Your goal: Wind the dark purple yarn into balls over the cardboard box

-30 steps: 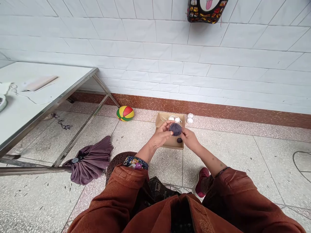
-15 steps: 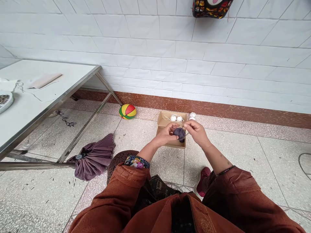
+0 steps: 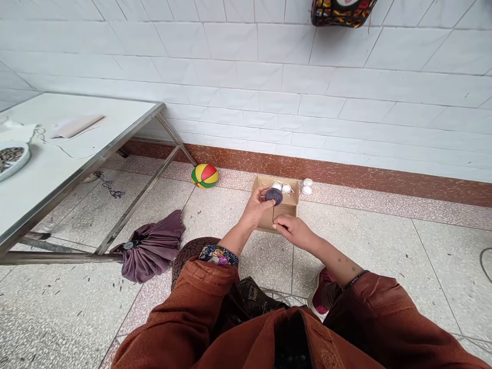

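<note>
My left hand (image 3: 255, 209) grips a ball of dark grey-purple yarn (image 3: 274, 196) between thumb and fingers, above an open cardboard box (image 3: 265, 221). A strand of the same yarn runs down from the ball to my right hand (image 3: 295, 230), whose thumb and fingertips pinch it just below. Inside the far part of the box lie two white yarn balls (image 3: 286, 188) with loose pale thread. Beyond the box's right side, two more small white balls (image 3: 306, 186) sit on the floor.
A multicoloured ball (image 3: 205, 176) rests on the floor by the leg of a white metal-framed table (image 3: 126, 110). A folded purple umbrella (image 3: 154, 248) lies near the table's lower bar. Dark tangled yarn (image 3: 111, 188) is under the table. A patterned bag (image 3: 342, 14) hangs on the tiled wall.
My right hand has moved down and left from above the yarn ball to below it, drawing the strand. My left hand has raised the ball slightly and shifted left.
</note>
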Demonstrator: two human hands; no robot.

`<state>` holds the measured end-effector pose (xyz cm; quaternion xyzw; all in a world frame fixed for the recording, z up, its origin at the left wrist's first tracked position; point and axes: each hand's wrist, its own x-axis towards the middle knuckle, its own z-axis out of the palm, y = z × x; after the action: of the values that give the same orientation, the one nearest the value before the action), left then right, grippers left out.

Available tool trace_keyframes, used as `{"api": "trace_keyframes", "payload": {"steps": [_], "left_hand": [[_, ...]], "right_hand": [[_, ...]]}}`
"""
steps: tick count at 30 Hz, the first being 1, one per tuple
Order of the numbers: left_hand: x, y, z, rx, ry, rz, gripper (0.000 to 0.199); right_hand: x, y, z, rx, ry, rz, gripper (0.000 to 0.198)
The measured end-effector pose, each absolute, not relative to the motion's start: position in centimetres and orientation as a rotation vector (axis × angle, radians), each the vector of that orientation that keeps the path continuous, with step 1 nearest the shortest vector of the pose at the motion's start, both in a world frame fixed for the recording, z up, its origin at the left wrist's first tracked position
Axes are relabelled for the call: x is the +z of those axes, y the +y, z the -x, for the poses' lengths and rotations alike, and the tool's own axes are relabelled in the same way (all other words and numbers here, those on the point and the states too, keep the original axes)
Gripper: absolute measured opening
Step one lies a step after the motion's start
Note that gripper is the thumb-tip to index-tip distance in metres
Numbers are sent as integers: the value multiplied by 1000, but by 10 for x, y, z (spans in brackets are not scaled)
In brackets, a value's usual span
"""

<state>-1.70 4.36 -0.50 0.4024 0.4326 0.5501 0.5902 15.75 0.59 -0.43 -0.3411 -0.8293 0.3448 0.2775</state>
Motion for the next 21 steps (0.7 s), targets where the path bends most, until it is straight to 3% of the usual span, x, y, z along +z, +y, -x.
{"api": "trace_keyframes", "payload": {"steps": [6,12,16,21], "left_hand": [[-7,41,15,1165,1084,-1084,67],[-7,30,10,933,929,-1250,87],[1,25,8,887,711,-1183,82],[6,30,10,1089,716,-986,70]], "right_hand": [[36,15,-172,987,-2027,872,24],[31,44,-191,953,-1621,1115,27],[9,52,-193,957,-1608,1329,33],[-16,39,-179,998,-1858,1373,30]]}}
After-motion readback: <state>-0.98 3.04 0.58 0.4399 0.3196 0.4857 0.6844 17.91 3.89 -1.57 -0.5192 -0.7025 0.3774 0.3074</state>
